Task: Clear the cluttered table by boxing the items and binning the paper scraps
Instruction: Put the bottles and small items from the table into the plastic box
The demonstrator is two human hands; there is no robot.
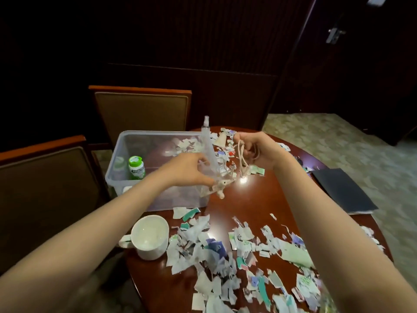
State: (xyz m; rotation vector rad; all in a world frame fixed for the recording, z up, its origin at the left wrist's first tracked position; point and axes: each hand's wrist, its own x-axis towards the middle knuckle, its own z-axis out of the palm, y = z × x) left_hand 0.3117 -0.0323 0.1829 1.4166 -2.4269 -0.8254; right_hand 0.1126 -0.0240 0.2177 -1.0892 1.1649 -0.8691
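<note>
Torn paper scraps (214,256) were spread over the near part of the table (259,195), with a white mug (150,237) set at their left. Further out, a clear spray bottle (208,145) was gripped by the curled fingers of the left hand (191,170) at the right edge of the clear box (126,154). A pale cord (242,159) was pinched in the right hand (250,147). A green-topped bottle (136,168) was kept inside the box.

On the table (252,199) the box (117,159), bottle (136,168) inside, lies behind the mug (150,237), scraps (216,249) right of both.
</note>
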